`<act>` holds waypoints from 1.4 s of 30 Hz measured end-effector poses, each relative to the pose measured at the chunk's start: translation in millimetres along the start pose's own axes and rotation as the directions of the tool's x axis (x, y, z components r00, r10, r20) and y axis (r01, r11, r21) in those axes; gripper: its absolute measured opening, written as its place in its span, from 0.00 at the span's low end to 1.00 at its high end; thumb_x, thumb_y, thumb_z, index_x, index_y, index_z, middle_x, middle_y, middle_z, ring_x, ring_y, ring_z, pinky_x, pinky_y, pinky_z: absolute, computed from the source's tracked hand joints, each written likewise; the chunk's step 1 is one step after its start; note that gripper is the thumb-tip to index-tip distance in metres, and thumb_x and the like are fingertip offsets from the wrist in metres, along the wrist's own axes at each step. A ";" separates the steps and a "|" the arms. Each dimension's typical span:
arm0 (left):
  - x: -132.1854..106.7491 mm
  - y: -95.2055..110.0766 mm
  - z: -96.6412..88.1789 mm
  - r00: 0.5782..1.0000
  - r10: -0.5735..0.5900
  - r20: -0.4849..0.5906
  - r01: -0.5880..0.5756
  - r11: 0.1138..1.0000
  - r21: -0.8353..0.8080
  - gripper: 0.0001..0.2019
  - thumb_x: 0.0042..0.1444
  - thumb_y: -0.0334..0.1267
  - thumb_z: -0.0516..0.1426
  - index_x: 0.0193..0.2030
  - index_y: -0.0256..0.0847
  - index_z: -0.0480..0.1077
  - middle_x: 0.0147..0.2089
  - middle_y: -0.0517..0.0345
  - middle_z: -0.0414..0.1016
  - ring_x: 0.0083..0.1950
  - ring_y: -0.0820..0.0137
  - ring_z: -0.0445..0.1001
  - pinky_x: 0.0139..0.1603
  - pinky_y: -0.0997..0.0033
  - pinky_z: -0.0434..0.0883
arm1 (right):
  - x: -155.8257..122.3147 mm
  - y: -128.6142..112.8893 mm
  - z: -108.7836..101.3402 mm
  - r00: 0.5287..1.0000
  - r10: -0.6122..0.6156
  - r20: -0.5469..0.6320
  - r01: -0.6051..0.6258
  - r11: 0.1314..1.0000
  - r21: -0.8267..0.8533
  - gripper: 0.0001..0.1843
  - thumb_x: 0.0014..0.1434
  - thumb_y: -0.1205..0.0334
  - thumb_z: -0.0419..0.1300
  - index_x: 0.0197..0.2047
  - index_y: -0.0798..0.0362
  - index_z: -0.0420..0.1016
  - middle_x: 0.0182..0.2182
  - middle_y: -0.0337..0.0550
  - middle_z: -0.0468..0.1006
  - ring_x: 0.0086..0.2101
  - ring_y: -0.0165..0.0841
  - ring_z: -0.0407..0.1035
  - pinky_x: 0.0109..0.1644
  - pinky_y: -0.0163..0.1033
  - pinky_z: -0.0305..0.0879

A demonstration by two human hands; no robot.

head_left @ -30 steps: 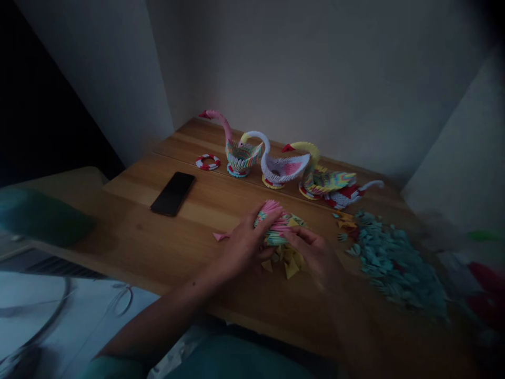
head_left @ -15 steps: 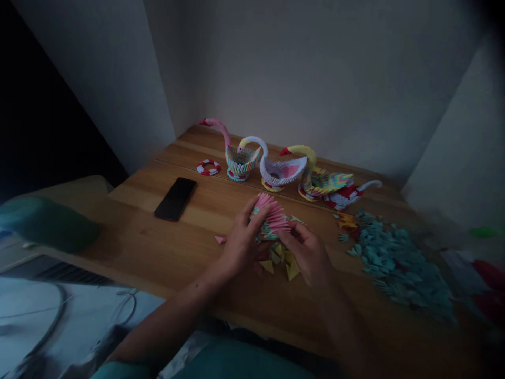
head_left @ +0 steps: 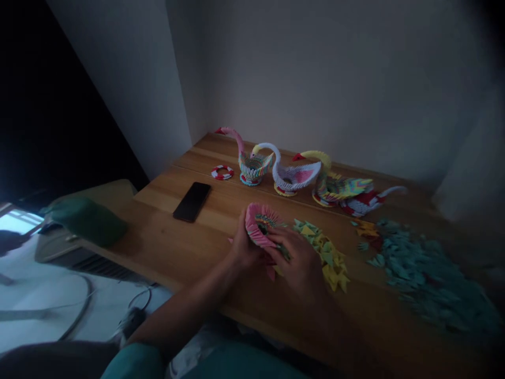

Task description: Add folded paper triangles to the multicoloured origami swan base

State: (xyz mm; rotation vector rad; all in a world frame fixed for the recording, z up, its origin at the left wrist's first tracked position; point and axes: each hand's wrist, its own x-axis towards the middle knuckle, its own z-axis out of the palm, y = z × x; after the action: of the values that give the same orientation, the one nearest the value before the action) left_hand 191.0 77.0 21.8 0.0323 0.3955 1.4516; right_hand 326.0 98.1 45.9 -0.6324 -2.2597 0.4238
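A round paper bowl (head_left: 253, 227) built from folded pieces, pink at the rim and multicoloured inside, is held above the table with its opening tilted toward me. My left hand (head_left: 241, 245) wraps its left side and underside. At the right rim, my right hand (head_left: 294, 255) is closed on the bowl, fingers reaching over the edge. Just right of it lies a heap of yellow and green folded paper pieces (head_left: 329, 252), partly covered by my right hand. A few pink pieces (head_left: 270, 272) lie below the hands.
Several folded-paper swans (head_left: 298, 176) line the back of the wooden table (head_left: 158, 237). A red and white paper ring (head_left: 222, 172) and a black phone (head_left: 192, 201) lie left. At right spreads a large teal pile of pieces (head_left: 426, 268) beside orange ones (head_left: 366, 228).
The paper bowl has turned from its side so its opening now faces me. My right hand has moved onto its rim, and the yellow-green heap shows more. The whole view has shifted left.
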 end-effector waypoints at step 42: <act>5.2 -11.7 -4.6 0.998 0.034 -0.050 -0.032 0.999 0.030 0.37 0.61 0.65 0.41 0.52 0.32 0.72 0.48 0.42 0.77 0.53 0.55 0.74 0.61 0.54 0.64 | 17.1 8.8 0.8 0.967 -0.027 0.254 0.092 0.964 -0.249 0.11 0.66 0.58 0.55 0.45 0.49 0.77 0.38 0.45 0.83 0.38 0.40 0.77 0.65 0.59 0.47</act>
State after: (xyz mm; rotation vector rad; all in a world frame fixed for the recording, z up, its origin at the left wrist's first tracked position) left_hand 201.3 79.5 13.3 0.0253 0.4590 1.4814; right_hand 317.9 114.7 50.9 -0.6708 -2.5941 0.1852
